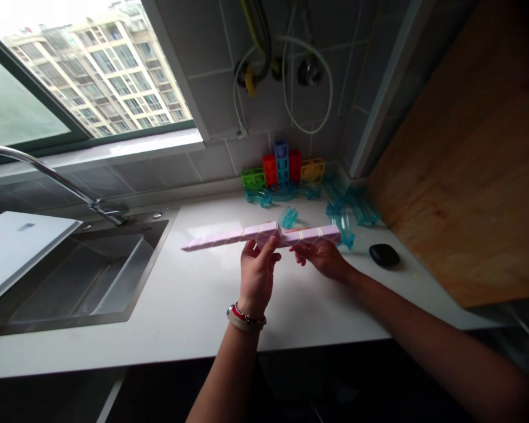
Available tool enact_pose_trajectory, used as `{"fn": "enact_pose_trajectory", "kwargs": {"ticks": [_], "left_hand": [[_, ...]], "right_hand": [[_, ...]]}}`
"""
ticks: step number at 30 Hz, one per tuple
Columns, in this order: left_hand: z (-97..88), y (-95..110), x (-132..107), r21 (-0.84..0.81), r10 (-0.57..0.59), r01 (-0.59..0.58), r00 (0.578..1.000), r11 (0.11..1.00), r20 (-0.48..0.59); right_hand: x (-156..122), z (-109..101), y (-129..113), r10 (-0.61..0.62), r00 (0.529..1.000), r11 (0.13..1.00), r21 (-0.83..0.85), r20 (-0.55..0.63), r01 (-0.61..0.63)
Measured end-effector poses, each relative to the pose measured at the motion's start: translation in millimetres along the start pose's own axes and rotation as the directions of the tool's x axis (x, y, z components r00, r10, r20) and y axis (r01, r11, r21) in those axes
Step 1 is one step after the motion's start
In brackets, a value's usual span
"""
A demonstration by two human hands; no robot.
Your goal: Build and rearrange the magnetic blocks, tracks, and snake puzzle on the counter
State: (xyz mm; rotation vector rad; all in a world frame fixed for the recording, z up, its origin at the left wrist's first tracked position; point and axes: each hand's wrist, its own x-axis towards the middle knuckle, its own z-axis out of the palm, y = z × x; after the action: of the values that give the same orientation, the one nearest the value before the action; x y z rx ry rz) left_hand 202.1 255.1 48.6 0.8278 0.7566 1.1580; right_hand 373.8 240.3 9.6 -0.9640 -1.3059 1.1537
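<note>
My left hand point(259, 267), with a bracelet and a band at its wrist, grips a long pink object point(302, 237) near its middle, thumb on the near side. Pale gold lines cross the object. Its left part narrows toward a tip over the white counter, and its right part is blockier; I cannot make out its exact kind. My right hand point(324, 257) has its fingers curled under the right part, supporting it. A small clear teal plastic piece point(288, 217) lies just behind the object.
Colourful toy blocks point(282, 167) and teal track pieces point(359, 205) stand along the back wall. A black oval object point(384, 255) sits on the right of the counter point(203, 311). On the left are a sink point(134, 288), a faucet point(57, 176) and a white panel point(26, 247). A wooden board point(467, 176) rises at right.
</note>
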Motion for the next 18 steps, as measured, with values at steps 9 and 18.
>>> {"fn": "enact_pose_trajectory", "kwargs": {"ticks": [9,18], "left_hand": [[30.1,28.3,-86.3,0.287,0.168,-0.174,0.985,0.942,0.043],[12.8,89.1,-156.6,0.231,0.1,-0.156,0.966,0.96,0.238]], "right_hand": [[-76.6,46.5,-63.9,0.011,0.995,0.945,0.325,-0.099,0.021],[-150.9,68.0,-140.1,0.097,0.995,0.988,0.12,-0.022,-0.094]]}}
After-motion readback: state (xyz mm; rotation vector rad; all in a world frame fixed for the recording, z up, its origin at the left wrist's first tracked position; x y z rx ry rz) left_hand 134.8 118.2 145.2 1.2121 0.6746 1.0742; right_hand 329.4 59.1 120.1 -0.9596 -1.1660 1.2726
